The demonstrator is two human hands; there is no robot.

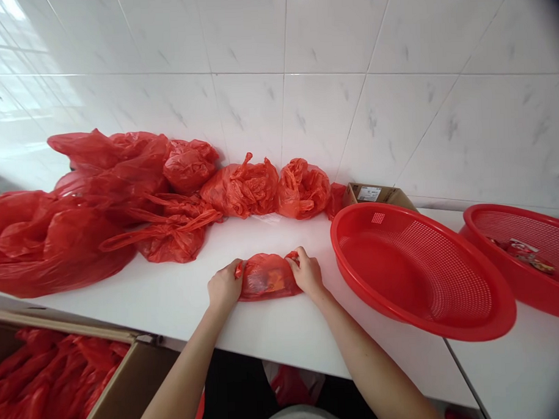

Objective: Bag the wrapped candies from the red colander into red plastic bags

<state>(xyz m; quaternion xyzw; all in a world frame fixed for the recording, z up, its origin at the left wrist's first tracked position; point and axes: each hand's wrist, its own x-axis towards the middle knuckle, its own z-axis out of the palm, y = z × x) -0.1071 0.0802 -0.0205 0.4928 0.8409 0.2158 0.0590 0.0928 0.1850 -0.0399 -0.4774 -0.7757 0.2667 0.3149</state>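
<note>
1. One tiled wall (246, 39) spans the back.
2. Before it runs one white worktop (274, 332), with a single seam showing at lower right.
3. Two red perforated basins stand on the right: the nearer basin (386, 267) has nothing else in it, while the farther basin (530, 292) holds a few small packets (522, 250), too blurred to count.
4. One open brown box (118, 386), at lower left, is filled with red plastic bags (51, 382), too tangled to count.
5. At least six bulging red bags (242, 186) line the worktop's left and rear; overlaps at far left hide the exact number.
6. One small carton (398, 198) with one white label sits behind the nearer basin.
7. One red bag with orange contents (268, 277) lies on the worktop, front and centre, between the two hands.
8. Two hands: the left hand (225, 288) pinches that bag's left end, the right hand (308, 272) its right end.
</note>
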